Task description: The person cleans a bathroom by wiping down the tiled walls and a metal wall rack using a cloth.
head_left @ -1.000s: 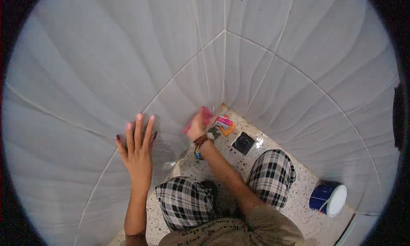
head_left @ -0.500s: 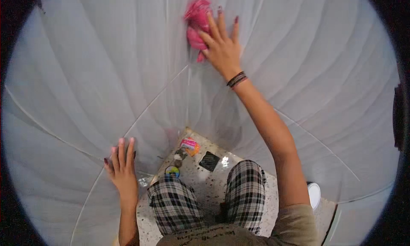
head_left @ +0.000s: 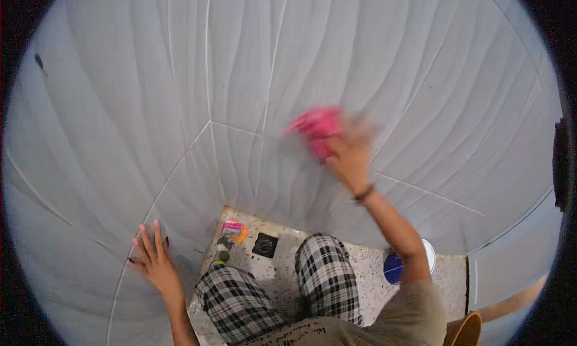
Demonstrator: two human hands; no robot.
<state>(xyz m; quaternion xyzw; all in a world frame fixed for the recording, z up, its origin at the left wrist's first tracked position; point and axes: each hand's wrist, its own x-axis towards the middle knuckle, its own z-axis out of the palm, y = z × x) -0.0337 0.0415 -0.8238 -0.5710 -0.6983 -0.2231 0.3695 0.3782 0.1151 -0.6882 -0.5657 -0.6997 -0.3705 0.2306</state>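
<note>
A bright pink cloth (head_left: 318,131) lies bunched against the grey tiled wall (head_left: 240,57), near its corner. My right hand (head_left: 350,154) presses on the cloth; the fingers are smeared by motion, and the thumb side overlaps its right edge. Lower down on the left, my left hand (head_left: 155,265) rests flat on the wall tiles with its fingers spread and nothing in it.
On the speckled floor (head_left: 372,268) are a pink and orange packet (head_left: 234,229), small round items (head_left: 225,247) and a dark square (head_left: 265,245). A blue and white round object (head_left: 393,269) sits by my right arm. A pale panel (head_left: 505,280) stands at right.
My right hand and the pink cloth have moved down and to the right across the wall. The view has shifted, showing more of the blue and white object. My left hand stays on the wall.
</note>
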